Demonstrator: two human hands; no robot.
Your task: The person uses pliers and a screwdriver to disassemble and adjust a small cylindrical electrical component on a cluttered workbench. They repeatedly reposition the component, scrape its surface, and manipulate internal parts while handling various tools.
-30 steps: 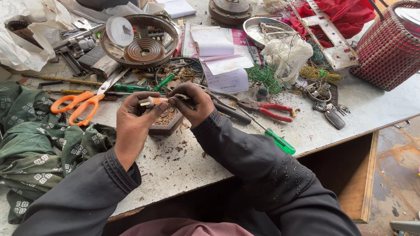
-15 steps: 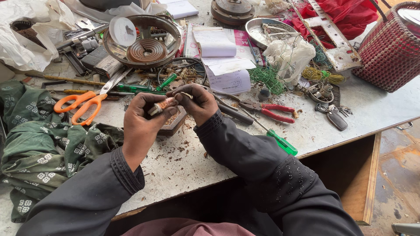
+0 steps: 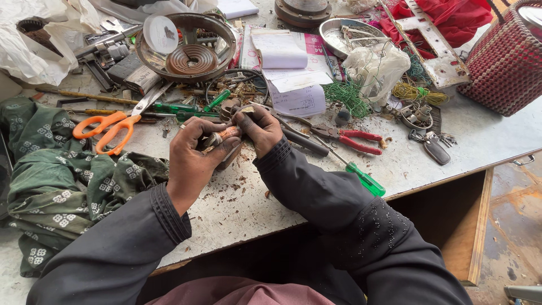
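Both hands close on a small copper-coloured cylinder [image 3: 224, 135] above the worktable [image 3: 429, 169]: the left hand [image 3: 195, 155] cradles it, the right hand [image 3: 261, 129] pinches its end. It looks light, rigid and small enough to slip; gripping its sides seems safest.

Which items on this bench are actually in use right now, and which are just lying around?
In use:
- left hand and right hand, both gripping the small copper-wound cylindrical part

Lying about:
- orange-handled scissors
- red-handled pliers
- green-handled screwdriver
- round metal heater pan with spiral coil
- green patterned cloth
- red woven basket
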